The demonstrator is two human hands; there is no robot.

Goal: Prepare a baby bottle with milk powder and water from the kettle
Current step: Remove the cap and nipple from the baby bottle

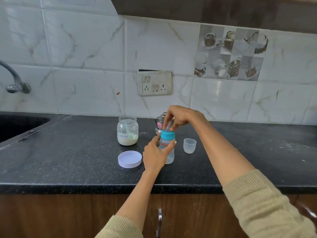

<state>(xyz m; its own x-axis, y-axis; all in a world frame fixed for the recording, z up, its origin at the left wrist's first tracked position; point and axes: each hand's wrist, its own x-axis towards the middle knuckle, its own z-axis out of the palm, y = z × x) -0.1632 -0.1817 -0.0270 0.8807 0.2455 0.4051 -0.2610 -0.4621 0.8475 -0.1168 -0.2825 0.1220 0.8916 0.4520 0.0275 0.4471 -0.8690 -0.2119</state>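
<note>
A clear baby bottle (169, 156) with a blue collar (167, 134) stands upright on the black counter (68, 152). My left hand (153, 154) wraps around its body. My right hand (181, 118) pinches the teat (168, 126) from above. An open glass jar (127, 131) of milk powder with a scoop inside stands to the left. Its white lid (129, 159) lies flat in front of it. Behind the bottle a small steel kettle (160, 123) is partly hidden by my right hand.
The bottle's clear cap (189, 145) sits upside down to the right of the bottle. A dark sink (17, 124) and a tap (14, 79) are at the far left. A switchboard (154, 82) is on the tiled wall. The counter's front edge runs just below my forearms.
</note>
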